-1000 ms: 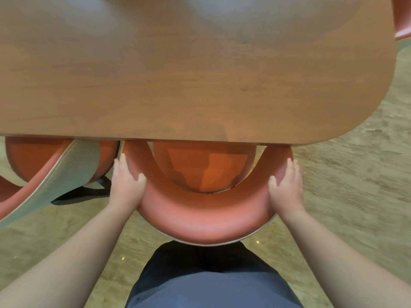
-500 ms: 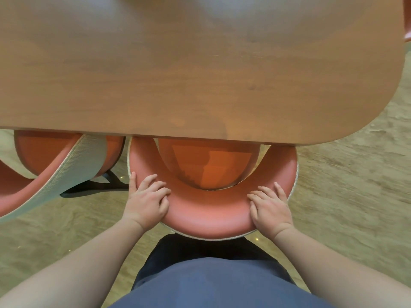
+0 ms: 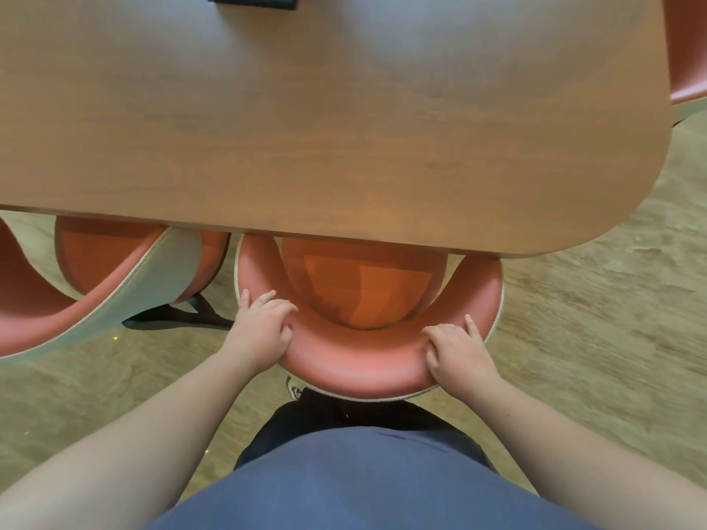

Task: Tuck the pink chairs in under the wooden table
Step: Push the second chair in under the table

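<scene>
A pink chair (image 3: 359, 361) with a curved padded backrest stands right in front of me, its seat partly under the near edge of the wooden table (image 3: 306, 128). My left hand (image 3: 260, 330) grips the backrest's left side with fingers curled over the top. My right hand (image 3: 457, 351) grips the right side the same way. A second pink chair (image 3: 57, 300) sits to the left, angled, its seat partly under the table. A third pink chair (image 3: 686, 47) shows at the far right edge.
A black panel (image 3: 252, 1) is set in the tabletop at the top edge. Black chair legs (image 3: 183, 317) splay on the beige floor (image 3: 593, 338) between the two near chairs. My body stands close behind the chair.
My hands slid from the outer ends of the backrest to its back curve and curled over it. The chair has gone slightly further under the table.
</scene>
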The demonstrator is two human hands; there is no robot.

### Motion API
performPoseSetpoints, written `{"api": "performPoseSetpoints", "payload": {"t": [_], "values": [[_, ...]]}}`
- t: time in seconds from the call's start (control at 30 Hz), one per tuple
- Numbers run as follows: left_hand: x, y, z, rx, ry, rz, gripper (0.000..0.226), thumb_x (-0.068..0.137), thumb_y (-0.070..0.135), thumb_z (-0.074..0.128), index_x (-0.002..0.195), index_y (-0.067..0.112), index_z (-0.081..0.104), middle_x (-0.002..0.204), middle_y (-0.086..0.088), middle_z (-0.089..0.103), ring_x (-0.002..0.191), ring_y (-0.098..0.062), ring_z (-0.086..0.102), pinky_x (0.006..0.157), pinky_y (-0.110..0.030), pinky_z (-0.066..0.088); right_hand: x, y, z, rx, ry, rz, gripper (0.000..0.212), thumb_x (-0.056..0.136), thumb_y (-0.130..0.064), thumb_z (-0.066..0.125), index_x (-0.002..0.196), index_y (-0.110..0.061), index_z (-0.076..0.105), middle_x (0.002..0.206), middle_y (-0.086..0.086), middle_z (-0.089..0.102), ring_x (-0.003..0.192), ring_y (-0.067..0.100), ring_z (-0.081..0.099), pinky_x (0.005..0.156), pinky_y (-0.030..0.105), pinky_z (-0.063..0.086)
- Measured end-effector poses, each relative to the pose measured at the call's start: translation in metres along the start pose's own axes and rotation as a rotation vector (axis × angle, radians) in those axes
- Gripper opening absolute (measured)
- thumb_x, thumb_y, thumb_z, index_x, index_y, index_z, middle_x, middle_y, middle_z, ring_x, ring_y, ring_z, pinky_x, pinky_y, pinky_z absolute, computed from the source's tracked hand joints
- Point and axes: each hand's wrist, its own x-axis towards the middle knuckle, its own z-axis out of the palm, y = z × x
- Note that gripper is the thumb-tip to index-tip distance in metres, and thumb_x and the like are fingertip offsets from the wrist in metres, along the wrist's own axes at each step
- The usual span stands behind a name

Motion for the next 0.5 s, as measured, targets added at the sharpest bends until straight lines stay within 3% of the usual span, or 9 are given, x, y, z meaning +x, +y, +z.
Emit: {"api": "performPoseSetpoints", "payload": {"t": [0.07,0.13,0.17,0.2,0.27,0.33,0.4,0.5], "values": [[-0.007,0.006,-0.013,-0.157,-0.016,-0.04,0.043,0.092,0.012,0.048,0.131,0.023,0.062,0.125,-0.001,0.07,0.125,-0.024,0.058,0.122,-0.05,0.025,-0.005,-0.006,-0.013,0.11,-0.014,0.013,0.047,0.093,-0.019,0.04,0.137,-0.024,0.057,0.136,-0.004,0.065,0.132,0.016,0.053,0.125,0.044,0.015],[-0.019,0.011,-0.028,-0.383,-0.025,-0.156,0.04,0.094,0.014,0.046,0.126,0.033,0.06,0.107,0.005,0.072,0.088,-0.017,0.069,0.09,-0.04,0.056,-0.012,-0.015,-0.028,0.296,-0.002,0.067,0.048,0.092,-0.016,0.042,0.135,-0.024,0.059,0.134,-0.004,0.067,0.126,0.019,0.058,0.116,0.04,0.034],[-0.025,0.012,-0.034,-0.474,-0.015,-0.202,0.036,0.097,0.016,0.046,0.123,0.037,0.059,0.107,0.009,0.071,0.085,-0.012,0.069,0.073,-0.031,0.057,-0.015,-0.02,-0.036,0.409,0.001,0.105,0.044,0.093,-0.016,0.042,0.133,-0.025,0.06,0.131,-0.005,0.068,0.121,0.018,0.061,0.107,0.036,0.042],[-0.031,0.013,-0.039,-0.547,0.006,-0.229,0.033,0.099,0.016,0.047,0.12,0.038,0.059,0.11,0.011,0.07,0.09,-0.009,0.068,0.068,-0.024,0.053,-0.018,-0.026,-0.043,0.512,0.001,0.133,0.039,0.095,-0.017,0.044,0.129,-0.027,0.061,0.127,-0.008,0.07,0.112,0.014,0.064,0.096,0.031,0.047],[-0.043,0.014,-0.052,-0.688,0.068,-0.264,0.028,0.101,0.014,0.048,0.113,0.036,0.062,0.111,0.013,0.071,0.102,-0.007,0.067,0.074,-0.023,0.051,-0.024,-0.036,-0.058,0.649,0.022,0.135,0.032,0.097,-0.016,0.046,0.117,-0.034,0.063,0.116,-0.014,0.072,0.081,0.001,0.065,0.074,0.023,0.048],[-0.059,0.014,-0.067,-0.855,0.143,-0.309,0.03,0.101,0.01,0.046,0.112,0.031,0.065,0.107,0.008,0.074,0.102,-0.01,0.071,0.085,-0.034,0.057,-0.03,-0.047,-0.073,0.737,0.053,0.102,0.032,0.096,-0.014,0.046,0.106,-0.039,0.062,0.107,-0.016,0.074,0.062,0.002,0.06,0.06,0.02,0.045],[-0.077,0.011,-0.081,-1.003,0.224,-0.341,0.033,0.101,0.005,0.044,0.112,0.025,0.068,0.103,0.001,0.077,0.099,-0.016,0.074,0.089,-0.042,0.059,-0.037,-0.059,-0.089,0.811,0.081,0.051,0.035,0.095,-0.011,0.047,0.101,-0.042,0.062,0.099,-0.018,0.076,0.066,0.009,0.063,0.058,0.019,0.047],[-0.103,0.005,-0.103,-1.109,0.318,-0.327,0.034,0.1,0.003,0.043,0.111,0.022,0.07,0.1,0.0,0.079,0.096,-0.017,0.076,0.084,-0.038,0.06,-0.048,-0.08,-0.108,0.898,0.123,-0.023,0.038,0.095,-0.008,0.046,0.102,-0.04,0.064,0.092,-0.021,0.075,0.083,0.02,0.068,0.074,0.028,0.053]]}}
